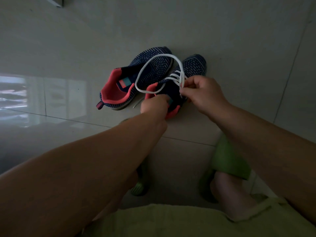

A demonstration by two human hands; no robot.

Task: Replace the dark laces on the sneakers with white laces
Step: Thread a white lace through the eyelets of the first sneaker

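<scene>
- I see the right sneaker (188, 77) on the tiled floor (239, 48), toe pointing away from me, heel nearest my hands; three white rungs already cross its eyelets.
- My right hand (203, 94) is pinched shut on the white lace (159, 59), which loops out over the left sneaker (136, 77) (that one shows no lace at all).
- My left hand (153, 106) is curled at the right sneaker's collar; whether it grips shoe or lace, I cannot tell.
- I judge the next eyelet lies just beside my right fingertips, so that hand threads.
</scene>
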